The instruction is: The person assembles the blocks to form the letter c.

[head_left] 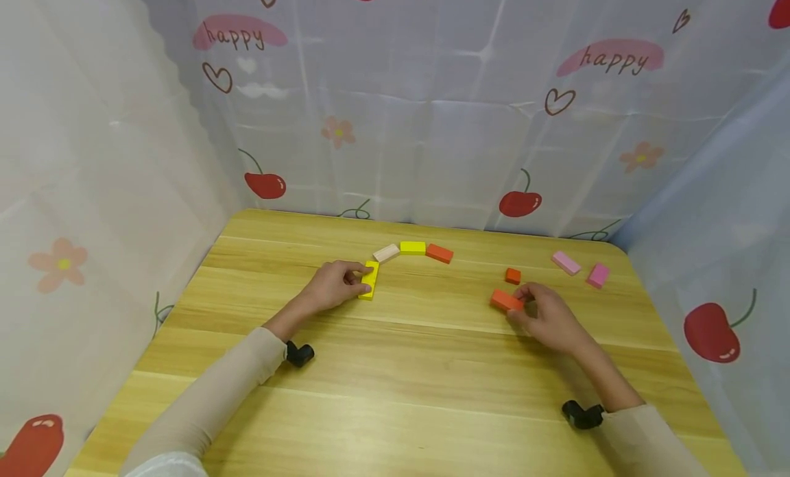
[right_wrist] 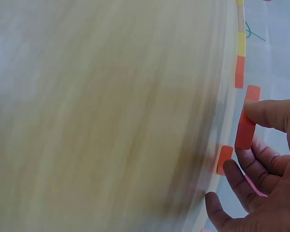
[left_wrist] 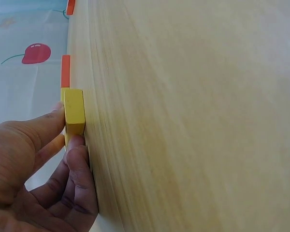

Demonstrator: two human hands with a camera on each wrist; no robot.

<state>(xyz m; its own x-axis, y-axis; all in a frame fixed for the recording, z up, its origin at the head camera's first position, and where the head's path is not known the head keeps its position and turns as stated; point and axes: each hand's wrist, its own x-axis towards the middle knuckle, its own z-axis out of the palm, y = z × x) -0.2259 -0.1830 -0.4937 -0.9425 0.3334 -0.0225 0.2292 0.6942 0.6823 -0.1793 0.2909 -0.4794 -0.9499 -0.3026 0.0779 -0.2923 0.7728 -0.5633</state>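
My left hand (head_left: 332, 286) pinches a yellow block (head_left: 369, 281) between thumb and fingers, at the left end of a curved row. In the left wrist view that yellow block (left_wrist: 74, 110) stands close against the tabletop. Beyond it in the row come a pale wooden block (head_left: 386, 253), another yellow block (head_left: 413, 248) and an orange-red block (head_left: 439, 253). To the right, my right hand (head_left: 548, 319) holds an orange-red block (head_left: 506, 301) by one end. The right wrist view shows this orange-red block (right_wrist: 248, 118) raised off the table, thumb on its face.
Just behind the right hand lies a small orange block (head_left: 513, 276). Two pink blocks, a lighter one (head_left: 566, 262) and a darker one (head_left: 598, 276), rest farther right. A printed curtain (head_left: 420, 155) hangs along the back edge of the wooden table (head_left: 395, 395).
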